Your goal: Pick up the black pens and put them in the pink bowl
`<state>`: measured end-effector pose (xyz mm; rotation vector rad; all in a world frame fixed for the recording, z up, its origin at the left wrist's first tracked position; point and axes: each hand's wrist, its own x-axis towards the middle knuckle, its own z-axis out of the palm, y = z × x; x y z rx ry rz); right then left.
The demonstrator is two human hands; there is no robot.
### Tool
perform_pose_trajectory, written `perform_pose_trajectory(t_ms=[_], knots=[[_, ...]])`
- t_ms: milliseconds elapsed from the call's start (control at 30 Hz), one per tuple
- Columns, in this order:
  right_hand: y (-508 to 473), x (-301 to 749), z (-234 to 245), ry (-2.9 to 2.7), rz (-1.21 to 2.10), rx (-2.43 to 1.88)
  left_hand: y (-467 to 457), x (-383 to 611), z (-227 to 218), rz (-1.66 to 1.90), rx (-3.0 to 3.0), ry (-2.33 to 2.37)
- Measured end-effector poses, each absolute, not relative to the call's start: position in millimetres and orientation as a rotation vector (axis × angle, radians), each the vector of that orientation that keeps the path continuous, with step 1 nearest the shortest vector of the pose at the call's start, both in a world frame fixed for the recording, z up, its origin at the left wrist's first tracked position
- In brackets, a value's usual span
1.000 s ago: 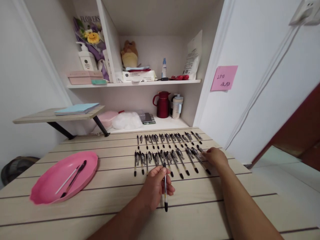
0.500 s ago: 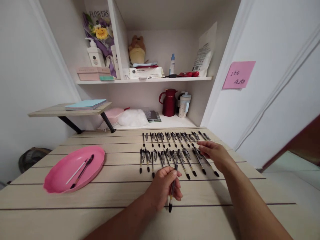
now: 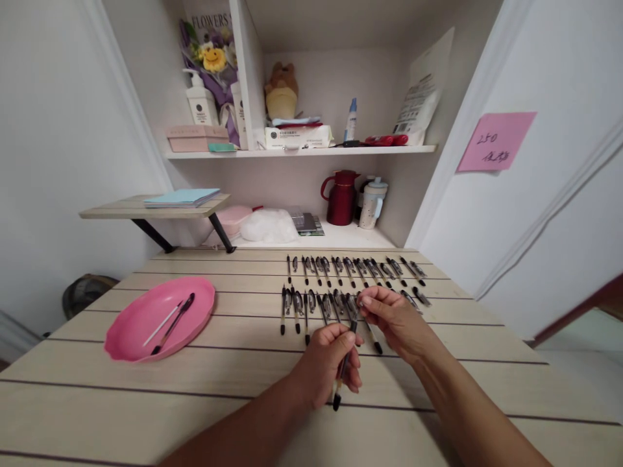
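Observation:
My left hand [image 3: 333,363] is closed around a pen [image 3: 343,376], its black end pointing down toward me and the other end up between thumb and fingers. Just to the right, my right hand [image 3: 396,321] has thumb and forefinger pinched close to the pen's upper end, on what looks like a small clear pen cap, mostly hidden by the fingers. Beyond the hands, pens [image 3: 306,318] and loose clear caps with black clips [image 3: 312,301] lie paired in two rows on the wooden table [image 3: 233,389]. My hands cover part of the nearer row.
A pink dish [image 3: 129,337] at the left holds a white refill [image 3: 161,324] and a pen [image 3: 174,323]. Behind it stands a small raised shelf [image 3: 114,206] with light blue paper [image 3: 183,197]. A red jug [image 3: 343,201] and a cup [image 3: 372,206] are at the back.
My right hand has moved left, from the right end of the nearer row to the pen in my left hand. The view has turned slightly left.

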<state>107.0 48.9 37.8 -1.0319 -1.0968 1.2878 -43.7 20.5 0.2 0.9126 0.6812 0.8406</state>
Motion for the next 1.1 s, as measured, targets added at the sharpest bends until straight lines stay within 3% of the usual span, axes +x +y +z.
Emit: perform_pose_trajectory(t_ms=[1100], knots=[[42.8, 101.6, 35.1, -1.254, 1.366, -1.017, 19.2, -43.2, 6.2, 1.0, 1.018, 0.901]])
